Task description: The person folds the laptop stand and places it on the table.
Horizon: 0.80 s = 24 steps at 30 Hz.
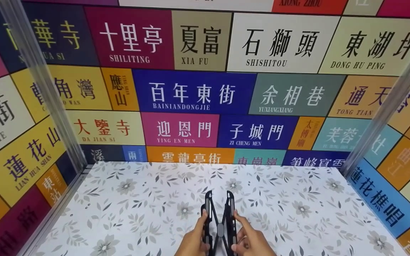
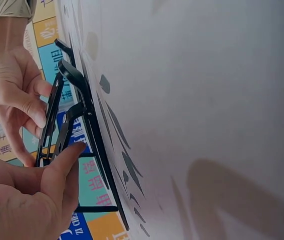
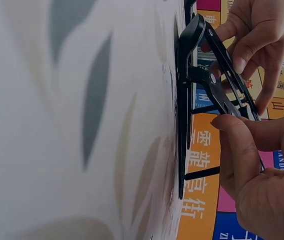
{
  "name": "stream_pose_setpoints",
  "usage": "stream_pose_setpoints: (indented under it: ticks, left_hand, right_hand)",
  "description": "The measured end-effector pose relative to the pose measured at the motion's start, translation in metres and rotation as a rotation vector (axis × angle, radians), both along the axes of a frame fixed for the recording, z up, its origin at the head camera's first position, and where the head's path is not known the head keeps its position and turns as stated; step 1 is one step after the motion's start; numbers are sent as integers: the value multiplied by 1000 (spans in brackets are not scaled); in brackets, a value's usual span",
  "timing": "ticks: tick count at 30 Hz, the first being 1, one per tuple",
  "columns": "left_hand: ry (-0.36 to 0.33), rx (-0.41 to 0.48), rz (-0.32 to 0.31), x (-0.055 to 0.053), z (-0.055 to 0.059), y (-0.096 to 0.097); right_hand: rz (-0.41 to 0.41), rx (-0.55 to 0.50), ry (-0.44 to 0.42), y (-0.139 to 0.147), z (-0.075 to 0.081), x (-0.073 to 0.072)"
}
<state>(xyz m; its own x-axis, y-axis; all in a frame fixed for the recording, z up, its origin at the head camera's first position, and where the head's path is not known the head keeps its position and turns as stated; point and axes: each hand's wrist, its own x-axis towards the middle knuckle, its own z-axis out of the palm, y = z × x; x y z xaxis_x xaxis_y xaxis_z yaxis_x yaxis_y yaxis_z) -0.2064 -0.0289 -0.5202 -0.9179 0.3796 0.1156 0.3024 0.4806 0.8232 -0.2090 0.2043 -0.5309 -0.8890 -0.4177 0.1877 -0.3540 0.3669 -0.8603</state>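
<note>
A black folding laptop stand point(image 1: 220, 230) with a grey centre hub stands on the table near its front edge. Its two side rails are partly spread, joined by crossing bars. My left hand point(image 1: 193, 237) grips the left rail between thumb and fingers. On the opposite rail, my right hand point(image 1: 253, 238) does the same. From the left wrist, the stand's long base bar point(image 2: 101, 155) lies along the tabletop, with the upper arms raised off it. The right wrist view shows the curved hinge point(image 3: 189, 47) beyond the pinching fingers. The near end of the stand is cut off in the head view.
The tabletop point(image 1: 148, 199) has a white cover with grey flowers and leaves. Clear upright panels or posts point(image 1: 45, 81) rise at its left and right corners. Behind stands a wall point(image 1: 194, 90) of coloured signs with Chinese lettering.
</note>
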Motion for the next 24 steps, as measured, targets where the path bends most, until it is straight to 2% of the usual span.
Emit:
stream_pose_setpoints:
  ticks: [7, 12, 14, 20, 24]
  left_hand:
    - [33, -12, 3, 2, -2, 4]
    - [-26, 14, 3, 2, -1, 8]
    - [-17, 20, 6, 3, -1, 10]
    - [68, 1, 13, 6, -1, 15]
    - [40, 2, -6, 5, -1, 17]
  right_hand:
    - [2, 18, 13, -2, -2, 0]
    - [6, 29, 57, -5, -1, 0]
    - [13, 25, 69, -6, -1, 1]
    - [36, 12, 71, -9, 0, 0]
    - [55, 29, 117, -12, -1, -1]
